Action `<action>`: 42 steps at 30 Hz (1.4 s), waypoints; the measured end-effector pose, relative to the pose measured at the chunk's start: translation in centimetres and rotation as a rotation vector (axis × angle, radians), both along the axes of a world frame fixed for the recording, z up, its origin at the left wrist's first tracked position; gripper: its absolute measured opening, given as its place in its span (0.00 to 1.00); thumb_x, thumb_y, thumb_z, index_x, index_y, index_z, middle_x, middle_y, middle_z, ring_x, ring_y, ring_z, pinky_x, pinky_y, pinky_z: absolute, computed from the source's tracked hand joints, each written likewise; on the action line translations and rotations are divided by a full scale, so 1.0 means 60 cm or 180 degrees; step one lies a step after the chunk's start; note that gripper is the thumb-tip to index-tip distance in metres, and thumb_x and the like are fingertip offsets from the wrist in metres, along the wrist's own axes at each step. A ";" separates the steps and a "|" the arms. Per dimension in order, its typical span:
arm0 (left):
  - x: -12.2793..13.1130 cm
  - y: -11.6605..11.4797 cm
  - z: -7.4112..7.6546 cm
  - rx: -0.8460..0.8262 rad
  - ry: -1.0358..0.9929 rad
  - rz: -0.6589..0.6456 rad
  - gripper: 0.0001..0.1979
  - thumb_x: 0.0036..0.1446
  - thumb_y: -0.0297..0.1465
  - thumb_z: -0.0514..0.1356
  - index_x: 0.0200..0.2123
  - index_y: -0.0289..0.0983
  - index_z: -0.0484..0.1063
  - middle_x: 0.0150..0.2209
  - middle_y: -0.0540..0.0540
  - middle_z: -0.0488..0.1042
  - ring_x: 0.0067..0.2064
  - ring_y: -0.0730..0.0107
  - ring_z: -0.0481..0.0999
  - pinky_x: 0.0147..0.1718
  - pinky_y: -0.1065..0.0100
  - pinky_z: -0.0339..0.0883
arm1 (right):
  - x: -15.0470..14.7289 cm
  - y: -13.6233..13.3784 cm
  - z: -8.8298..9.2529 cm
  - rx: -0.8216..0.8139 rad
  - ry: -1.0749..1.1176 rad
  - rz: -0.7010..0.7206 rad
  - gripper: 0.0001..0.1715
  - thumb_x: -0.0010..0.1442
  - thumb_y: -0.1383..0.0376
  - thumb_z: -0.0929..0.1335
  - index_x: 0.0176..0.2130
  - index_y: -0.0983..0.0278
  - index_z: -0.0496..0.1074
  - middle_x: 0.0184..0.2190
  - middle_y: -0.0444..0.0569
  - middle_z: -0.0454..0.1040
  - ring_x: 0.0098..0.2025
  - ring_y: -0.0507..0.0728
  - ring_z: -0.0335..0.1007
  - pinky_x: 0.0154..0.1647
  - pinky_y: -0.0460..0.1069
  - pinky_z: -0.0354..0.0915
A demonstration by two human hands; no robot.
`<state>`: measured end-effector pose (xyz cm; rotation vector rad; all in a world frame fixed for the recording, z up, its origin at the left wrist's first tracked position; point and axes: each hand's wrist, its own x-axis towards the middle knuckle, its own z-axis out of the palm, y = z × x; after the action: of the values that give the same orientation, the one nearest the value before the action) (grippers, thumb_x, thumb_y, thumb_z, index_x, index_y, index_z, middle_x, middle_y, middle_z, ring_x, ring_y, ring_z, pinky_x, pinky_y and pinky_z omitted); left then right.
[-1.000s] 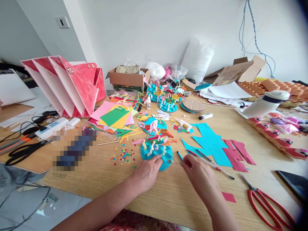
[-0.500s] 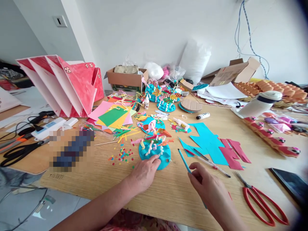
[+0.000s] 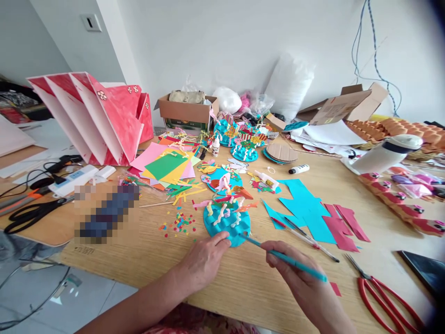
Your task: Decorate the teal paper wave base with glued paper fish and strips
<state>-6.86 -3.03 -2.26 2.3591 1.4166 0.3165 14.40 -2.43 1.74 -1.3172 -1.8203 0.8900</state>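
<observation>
A round blue disc (image 3: 222, 228) with wavy pale strips and pink and orange paper shapes standing on it lies on the table before me. My left hand (image 3: 205, 260) has its fingertips on the disc's near edge, fingers bent together; whether anything is pinched there is too small to tell. A slim blue pen (image 3: 295, 262) is gripped in my right hand (image 3: 290, 269), its tip at the disc's right edge. Behind this disc is another blue disc (image 3: 213, 178) with paper shapes. Small coloured paper dots (image 3: 181, 222) are scattered left of the near disc.
Red-handled scissors (image 3: 382, 297) and a dark phone (image 3: 420, 273) lie at the right. Blue paper (image 3: 309, 208) and pens (image 3: 306, 236) are beyond my right hand. Coloured sheets (image 3: 165, 166), a glue bottle (image 3: 215, 146) and a cardboard box (image 3: 184, 111) stand farther back.
My right hand has turned the blue pen, bringing its tip leftward to the disc's edge. My left hand stays at the disc. The view has shifted slightly.
</observation>
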 end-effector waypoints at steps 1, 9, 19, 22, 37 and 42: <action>-0.001 -0.002 -0.003 0.0041 -0.0007 -0.0015 0.17 0.58 0.22 0.44 0.47 0.40 0.62 0.55 0.46 0.62 0.48 0.66 0.69 0.45 0.66 0.66 | -0.006 0.001 0.000 0.0216 -0.0165 -0.0054 0.10 0.53 0.61 0.64 0.34 0.60 0.73 0.28 0.47 0.75 0.28 0.53 0.72 0.28 0.44 0.68; -0.003 -0.008 -0.025 0.0320 -0.0021 -0.0097 0.17 0.57 0.21 0.45 0.47 0.37 0.62 0.54 0.45 0.63 0.50 0.67 0.68 0.48 0.64 0.65 | -0.052 0.021 -0.007 0.0998 -0.0681 0.0125 0.11 0.58 0.64 0.59 0.37 0.61 0.69 0.28 0.47 0.76 0.29 0.53 0.73 0.28 0.45 0.68; -0.003 -0.008 -0.028 0.0386 0.0004 -0.0172 0.18 0.55 0.20 0.46 0.47 0.36 0.63 0.53 0.45 0.64 0.51 0.67 0.67 0.48 0.65 0.65 | -0.057 0.039 -0.027 0.1031 -0.0822 0.0187 0.11 0.59 0.64 0.59 0.37 0.62 0.69 0.29 0.46 0.76 0.30 0.52 0.73 0.30 0.45 0.68; -0.002 -0.008 -0.028 0.0390 0.0015 -0.0129 0.17 0.56 0.20 0.46 0.47 0.37 0.63 0.53 0.45 0.65 0.50 0.67 0.68 0.47 0.65 0.66 | -0.058 0.038 -0.028 0.1027 -0.0802 0.0175 0.11 0.59 0.65 0.59 0.37 0.62 0.69 0.28 0.46 0.75 0.30 0.52 0.73 0.29 0.45 0.68; -0.004 -0.009 -0.025 0.0429 0.0054 -0.0119 0.17 0.57 0.21 0.45 0.47 0.37 0.64 0.54 0.45 0.64 0.49 0.67 0.69 0.46 0.65 0.66 | -0.060 0.032 -0.032 0.0947 -0.0720 0.0172 0.11 0.58 0.65 0.59 0.37 0.63 0.69 0.29 0.47 0.76 0.29 0.52 0.73 0.29 0.45 0.69; -0.004 -0.010 -0.031 0.0399 0.0080 -0.0133 0.17 0.57 0.22 0.45 0.48 0.37 0.63 0.55 0.44 0.62 0.49 0.66 0.68 0.47 0.64 0.66 | -0.052 0.021 -0.022 0.1061 -0.0661 0.0029 0.10 0.59 0.65 0.60 0.38 0.63 0.68 0.28 0.46 0.75 0.30 0.52 0.73 0.29 0.44 0.68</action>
<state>-7.09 -3.61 -4.12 2.4975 1.3943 0.3757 11.26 -1.18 0.42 -1.2216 -2.0299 0.4391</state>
